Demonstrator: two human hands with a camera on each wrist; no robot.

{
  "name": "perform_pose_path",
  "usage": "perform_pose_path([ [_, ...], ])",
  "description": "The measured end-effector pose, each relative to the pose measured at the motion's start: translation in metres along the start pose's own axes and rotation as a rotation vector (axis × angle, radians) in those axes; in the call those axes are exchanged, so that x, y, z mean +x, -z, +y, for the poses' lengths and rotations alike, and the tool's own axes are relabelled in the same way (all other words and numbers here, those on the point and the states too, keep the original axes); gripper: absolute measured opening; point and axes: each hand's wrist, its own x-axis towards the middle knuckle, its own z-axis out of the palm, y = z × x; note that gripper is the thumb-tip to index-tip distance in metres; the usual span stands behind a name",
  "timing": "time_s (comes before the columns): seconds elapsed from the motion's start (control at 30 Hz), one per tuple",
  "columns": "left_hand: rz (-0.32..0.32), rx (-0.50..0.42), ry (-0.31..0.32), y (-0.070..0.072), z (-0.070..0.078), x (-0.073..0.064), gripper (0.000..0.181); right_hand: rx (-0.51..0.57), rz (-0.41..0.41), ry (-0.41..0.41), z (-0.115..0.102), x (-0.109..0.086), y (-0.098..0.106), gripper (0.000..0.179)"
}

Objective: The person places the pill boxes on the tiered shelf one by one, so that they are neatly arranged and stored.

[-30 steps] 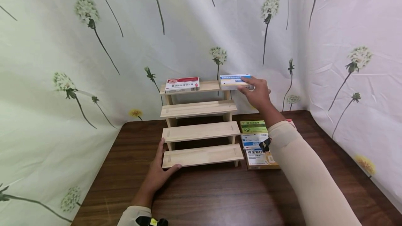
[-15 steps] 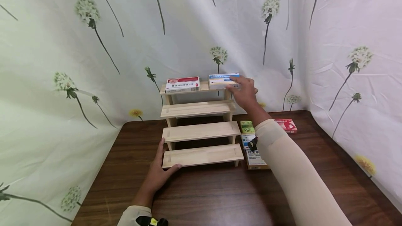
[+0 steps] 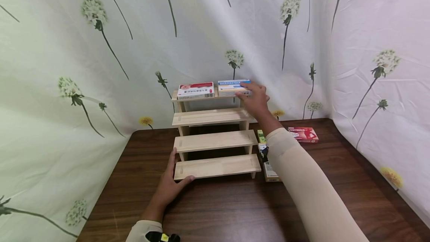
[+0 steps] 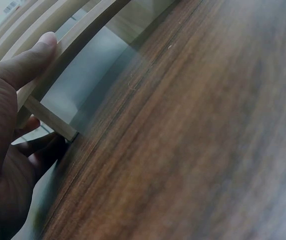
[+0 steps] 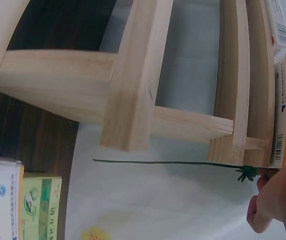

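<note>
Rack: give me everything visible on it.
The rack looks like bare, pale wood with visible grain: four flat shelves step up toward the back, on side supports with open gaps between levels. It stands upright on the dark table. The left hand grips its left front corner, thumb at the bottom shelf's front edge. A red-and-white box lies flat on the top shelf's left part. Whether the right hand touches the rack is unclear.

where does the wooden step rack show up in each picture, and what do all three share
Head: wooden step rack in the centre, left hand at its lower left.
Left wrist: rack in the upper-left corner.
Right wrist: rack across the top and right, blue-and-white medicine box by the right edge.
Shared landmark: dark wood table.
</note>
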Motion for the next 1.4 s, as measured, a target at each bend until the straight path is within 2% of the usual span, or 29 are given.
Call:
perform_pose_path([
  [0.2, -0.004, 0.004, 0.009, 0.000, 0.001, 0.000, 0.125, 0.018, -0.013, 0.007, 0.001, 0.000, -0.003, 0.054],
  [0.5, 0.001, 0.016, 0.009, 0.000, 0.003, 0.000, 0.126, -0.030, -0.014, 0.035, 0.006, 0.000, -0.004, 0.057],
  [0.83, 0.011, 0.020, -0.009, -0.001, -0.003, 0.001, 0.126, -0.043, -0.028, 0.077, 0.011, 0.001, -0.004, 0.065],
  [1.17, 0.005, 0.024, 0.008, -0.001, -0.005, 0.001, 0.126, -0.042, -0.048, 0.005, 0.007, 0.003, -0.001, 0.083],
  [1.4, 0.008, 0.037, 0.001, -0.001, -0.005, 0.002, 0.126, -0.047, -0.046, -0.013, 0.007, 0.003, 0.001, 0.092],
])
